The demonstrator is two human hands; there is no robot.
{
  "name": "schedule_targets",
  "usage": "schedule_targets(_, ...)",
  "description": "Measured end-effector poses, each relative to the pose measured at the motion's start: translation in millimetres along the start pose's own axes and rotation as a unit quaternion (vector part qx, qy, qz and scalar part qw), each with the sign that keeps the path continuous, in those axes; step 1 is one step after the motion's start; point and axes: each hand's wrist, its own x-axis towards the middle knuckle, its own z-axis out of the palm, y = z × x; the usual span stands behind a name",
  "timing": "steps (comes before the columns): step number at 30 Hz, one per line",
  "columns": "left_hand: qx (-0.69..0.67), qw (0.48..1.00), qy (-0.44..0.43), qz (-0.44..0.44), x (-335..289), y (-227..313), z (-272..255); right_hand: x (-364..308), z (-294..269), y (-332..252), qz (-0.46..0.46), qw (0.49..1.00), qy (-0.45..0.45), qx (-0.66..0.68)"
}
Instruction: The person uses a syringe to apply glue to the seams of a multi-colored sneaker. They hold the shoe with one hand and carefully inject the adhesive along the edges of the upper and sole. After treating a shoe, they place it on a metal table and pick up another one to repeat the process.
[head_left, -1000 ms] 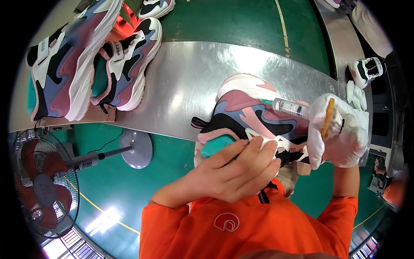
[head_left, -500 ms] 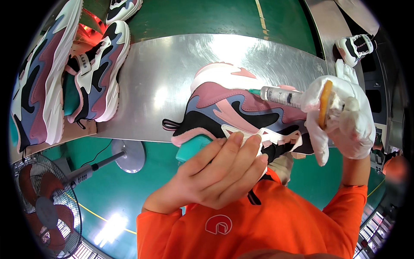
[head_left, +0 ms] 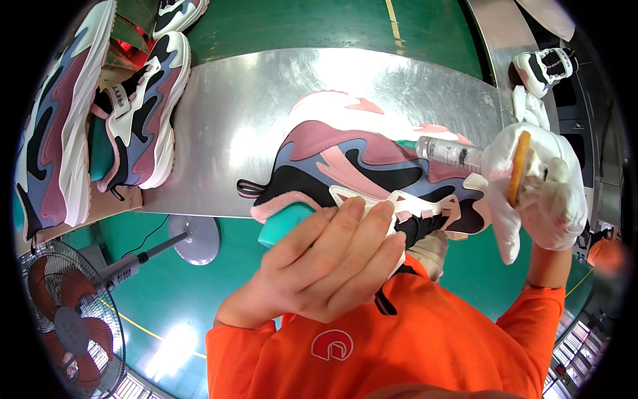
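A mauve, pink, blue and black sneaker (head_left: 372, 174) lies on its side, sole away from me and toe to the right. My left hand (head_left: 332, 263) is bare and grips the sneaker at its lacing, fingers curled over the collar side; the thumb is hidden. A teal shoe last (head_left: 284, 223) sticks out of the ankle opening. My right hand (head_left: 541, 189), in a white glove, is closed around a clear syringe (head_left: 452, 153) with an orange-yellow flange. The syringe's green tip (head_left: 406, 143) is at the seam between upper and white sole.
Two similar sneakers (head_left: 149, 110) stand at the left on a board, with another at the top. A small sneaker (head_left: 543, 70) is at the far right. The metal table (head_left: 212, 126) runs across; a fan (head_left: 72, 319) stands lower left.
The syringe tip has moved rightward along the sole seam, toward the toe. The sneaker has shifted a little left with my left hand on it. The whole view has drifted slightly.
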Motion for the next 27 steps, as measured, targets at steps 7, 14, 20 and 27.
schedule_targets(7,0.004,1.0,-0.012,-0.011,2,1,-1,1,-10,7,-0.01,1.0,-0.008,0.017)
schedule_targets(14,-0.028,0.999,-0.032,-0.033,8,3,-4,-8,-20,8,-0.019,0.999,0.005,0.031)
schedule_targets(20,-0.015,0.998,-0.059,-0.032,11,3,-7,-14,-28,11,-0.024,0.999,0.012,0.042)
schedule_targets(27,-0.012,0.998,-0.03,-0.045,12,5,-2,-21,-36,14,-0.033,0.998,0.013,0.059)
